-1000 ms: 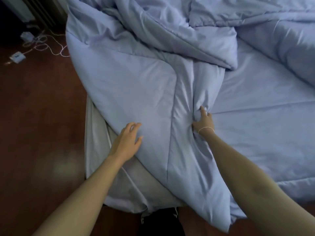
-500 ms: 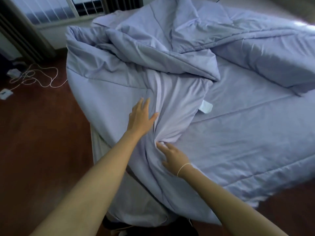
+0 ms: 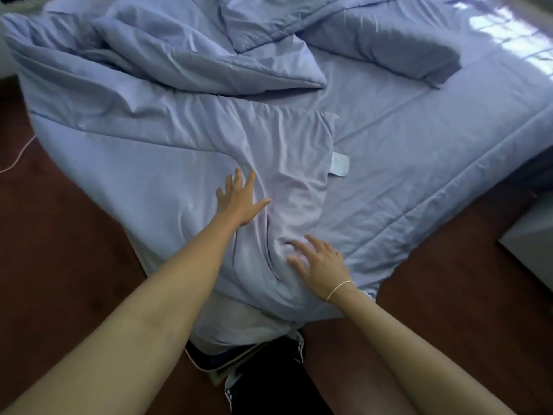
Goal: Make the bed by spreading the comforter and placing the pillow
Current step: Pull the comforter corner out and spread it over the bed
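Note:
A lavender comforter (image 3: 404,181) covers the bed, lying flat on the right and heaped in folds at the far left. One corner is folded back over the near part, with a white label (image 3: 340,165) at its edge. My left hand (image 3: 238,201) lies flat on this folded flap, fingers spread. My right hand (image 3: 317,263) rests on the bunched fabric near the bed's corner, fingers loosely bent, gripping nothing I can see. A lavender pillow (image 3: 386,46) lies at the far right of the bed.
Dark red-brown floor (image 3: 65,259) surrounds the bed's near corner. A pale sheet (image 3: 239,322) hangs below the comforter at that corner. A white piece of furniture (image 3: 532,244) stands at the right edge. A thin cord (image 3: 18,157) lies on the floor at left.
The view has swung right along the bed. My left hand slid up onto the folded flap. My right hand let go of the crease it pinched and now lies lower near the corner.

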Available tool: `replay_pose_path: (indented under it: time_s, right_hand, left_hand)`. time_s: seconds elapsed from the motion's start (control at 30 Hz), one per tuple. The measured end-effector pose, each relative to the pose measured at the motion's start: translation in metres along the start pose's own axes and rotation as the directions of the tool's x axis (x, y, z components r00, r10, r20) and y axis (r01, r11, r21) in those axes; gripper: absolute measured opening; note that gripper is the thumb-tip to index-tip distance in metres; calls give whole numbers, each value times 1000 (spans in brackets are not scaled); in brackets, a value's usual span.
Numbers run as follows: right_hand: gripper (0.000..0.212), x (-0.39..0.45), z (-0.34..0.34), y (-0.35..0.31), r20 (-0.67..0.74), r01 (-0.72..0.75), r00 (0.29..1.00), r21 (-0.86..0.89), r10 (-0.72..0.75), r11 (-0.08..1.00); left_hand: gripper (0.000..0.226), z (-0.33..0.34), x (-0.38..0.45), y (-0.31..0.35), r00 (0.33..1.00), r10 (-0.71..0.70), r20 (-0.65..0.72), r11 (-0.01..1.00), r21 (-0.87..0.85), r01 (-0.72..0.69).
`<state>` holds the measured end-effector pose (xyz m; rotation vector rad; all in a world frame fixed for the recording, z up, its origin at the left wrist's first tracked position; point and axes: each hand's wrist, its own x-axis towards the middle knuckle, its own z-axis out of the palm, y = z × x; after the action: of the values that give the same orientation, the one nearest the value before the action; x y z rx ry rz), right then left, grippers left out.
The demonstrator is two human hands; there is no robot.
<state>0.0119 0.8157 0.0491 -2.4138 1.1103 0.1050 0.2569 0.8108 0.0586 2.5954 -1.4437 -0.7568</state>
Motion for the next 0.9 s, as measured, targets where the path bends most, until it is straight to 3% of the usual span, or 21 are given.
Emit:
replay_pose_path:
  time_s: [0.2,0.37,0.47,0.57,0.63,0.8,0.9]
  right_hand:
    - [70,112,-27,58,-102,-44,994,-6,43,999]
    - [94,221,-35,84,56,-86,994,-47,89,995]
    - [103,259,-8,105,186,-145,971,-51,152,988]
    - [98,263,26,123,230,-166,956,-93,183,982]
    - [95,267,30,127,218,-153,960,-111,174,982]
    - [61,279,7,118,171,-78,979,-209,115,975]
    - [46,267,-1,105,95,-37,994,-132,50,991]
  left_hand:
    - [85,8,54,14,993,-98,-60,994,-53,95]
    - [88,10,102,-8,974,-197,-111,980,-17,196]
    - [84,20,132,-25,970,-242,-36,970,10,243]
    - [69,45,144,-32,956,-264,127,965,45,260]
    - [69,62,143,-30,947,-274,166,961,90,262]
    - [76,52,137,-20,972,-225,68,973,-28,227]
    - [72,35,117,-14,979,-205,1,972,-117,204]
